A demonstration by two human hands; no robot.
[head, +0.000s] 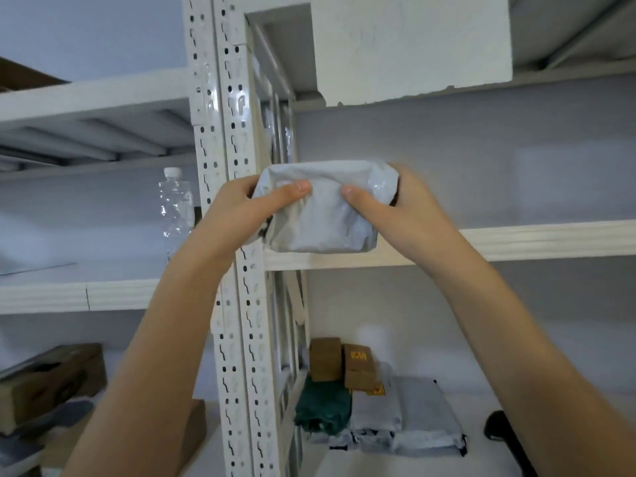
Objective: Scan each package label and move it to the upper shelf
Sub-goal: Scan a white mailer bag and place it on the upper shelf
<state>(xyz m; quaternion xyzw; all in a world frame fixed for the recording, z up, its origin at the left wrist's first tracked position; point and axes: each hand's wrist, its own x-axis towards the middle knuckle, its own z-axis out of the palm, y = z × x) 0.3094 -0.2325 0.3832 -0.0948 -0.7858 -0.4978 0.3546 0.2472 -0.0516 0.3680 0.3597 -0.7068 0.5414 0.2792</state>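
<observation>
A grey plastic mailer package [321,220] is raised in front of the upper shelf's front edge [516,241], just right of the white slotted upright. My left hand [241,210] grips its left end and my right hand [399,210] grips its right end, thumbs pressed on the near face. No label shows on the side facing me. On the lower shelf sit more packages: two brown boxes [325,361], a dark green bag [323,407] and grey mailers [423,418]. A black object [499,428], possibly the scanner, lies at the lower right, partly behind my right forearm.
A white slotted upright [234,235] divides two shelf bays. In the left bay, a clear plastic bottle [176,208] stands on the upper shelf and cardboard boxes [51,383] sit below. A white beam [413,46] hangs overhead.
</observation>
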